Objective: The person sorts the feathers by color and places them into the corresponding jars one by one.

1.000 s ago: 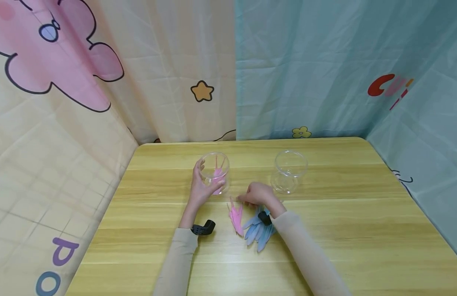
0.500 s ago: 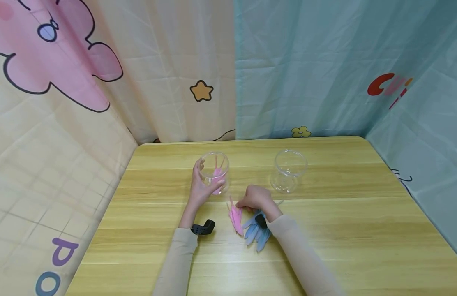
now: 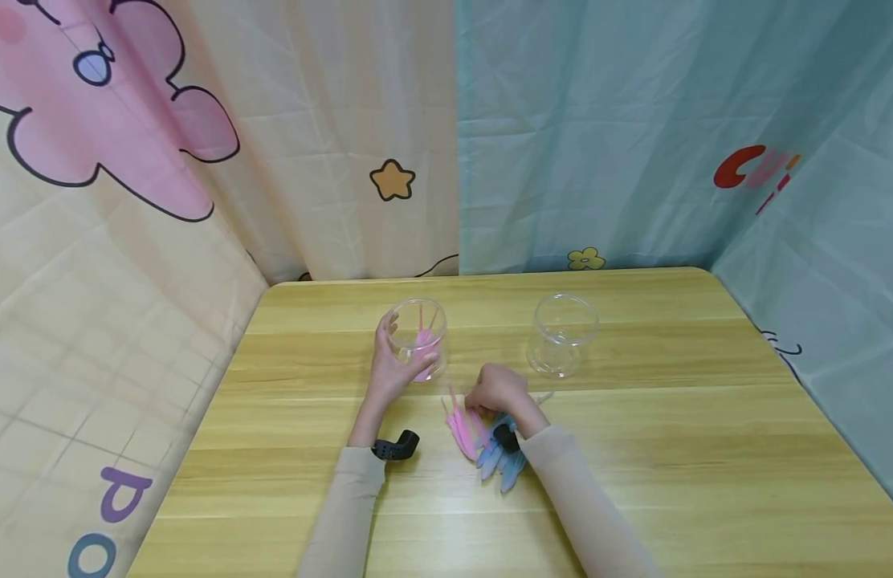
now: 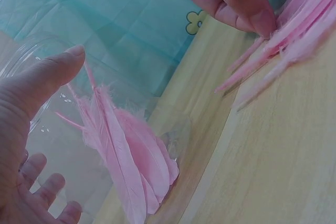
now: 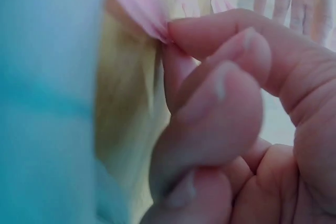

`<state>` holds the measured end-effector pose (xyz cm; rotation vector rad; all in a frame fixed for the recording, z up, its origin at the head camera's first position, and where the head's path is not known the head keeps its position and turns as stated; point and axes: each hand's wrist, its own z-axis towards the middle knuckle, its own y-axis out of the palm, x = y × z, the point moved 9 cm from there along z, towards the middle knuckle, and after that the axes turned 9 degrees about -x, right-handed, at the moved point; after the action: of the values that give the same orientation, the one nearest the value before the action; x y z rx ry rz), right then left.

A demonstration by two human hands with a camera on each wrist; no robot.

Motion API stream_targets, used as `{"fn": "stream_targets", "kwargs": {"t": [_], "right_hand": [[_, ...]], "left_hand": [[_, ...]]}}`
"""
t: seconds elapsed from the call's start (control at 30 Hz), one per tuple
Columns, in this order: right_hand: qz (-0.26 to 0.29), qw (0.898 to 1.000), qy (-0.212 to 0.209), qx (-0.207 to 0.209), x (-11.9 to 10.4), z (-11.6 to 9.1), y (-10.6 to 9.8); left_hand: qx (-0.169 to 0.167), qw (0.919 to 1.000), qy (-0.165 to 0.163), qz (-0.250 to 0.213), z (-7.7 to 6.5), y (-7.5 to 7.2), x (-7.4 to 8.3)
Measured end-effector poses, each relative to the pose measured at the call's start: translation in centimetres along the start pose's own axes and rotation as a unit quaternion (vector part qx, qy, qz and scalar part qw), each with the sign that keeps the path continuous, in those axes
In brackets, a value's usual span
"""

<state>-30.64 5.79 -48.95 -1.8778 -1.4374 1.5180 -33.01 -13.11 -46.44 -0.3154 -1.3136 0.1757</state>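
My left hand (image 3: 390, 365) holds a clear glass cup (image 3: 442, 331) around its left side, thumb in front and fingers behind. Several pink feathers (image 4: 128, 150) stand inside that cup, quills up. In the head view my right hand (image 3: 499, 389) is over the table, just right of more pink feathers (image 3: 459, 432) lying there. Its thumb and index finger pinch a pink feather (image 5: 142, 14) near the quill, as the right wrist view shows. Blue feathers (image 3: 499, 464) lie partly hidden under my right wrist.
A second clear glass cup (image 3: 562, 341) stands at the back right of the wooden table (image 3: 692, 417), with no feathers inside. Printed curtains (image 3: 598, 144) hang behind the table and along both sides.
My right hand has drawn slightly back toward me and now pinches a pink feather, which has separated from the others toward the right. My left hand has stayed on the glass cup.
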Motion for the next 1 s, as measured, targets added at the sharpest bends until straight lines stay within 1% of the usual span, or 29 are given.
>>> {"fn": "stream_targets", "kwargs": {"t": [0.2, 0.57, 0.67, 0.87, 1.0], "right_hand": [[0.029, 1.000, -0.010, 0.000, -0.24, -0.04, 0.48], [0.010, 1.000, -0.010, 0.011, -0.45, 0.25, 0.78], [0.011, 1.000, -0.010, 0.017, -0.42, 0.32, 0.76], [0.015, 0.999, -0.020, 0.035, -0.69, 0.10, 0.73], [0.019, 0.999, -0.021, 0.034, -0.85, 0.06, 0.88]], "left_hand": [[0.004, 1.0000, 0.003, 0.001, 0.03, -0.04, -0.22], [-0.001, 1.0000, 0.002, -0.004, 0.12, 0.01, -0.33], [-0.005, 1.0000, -0.002, -0.007, 0.16, 0.07, -0.35], [0.000, 1.0000, -0.005, 0.000, 0.03, 0.00, -0.18], [-0.001, 1.0000, -0.002, 0.001, 0.09, -0.04, -0.27]]}}
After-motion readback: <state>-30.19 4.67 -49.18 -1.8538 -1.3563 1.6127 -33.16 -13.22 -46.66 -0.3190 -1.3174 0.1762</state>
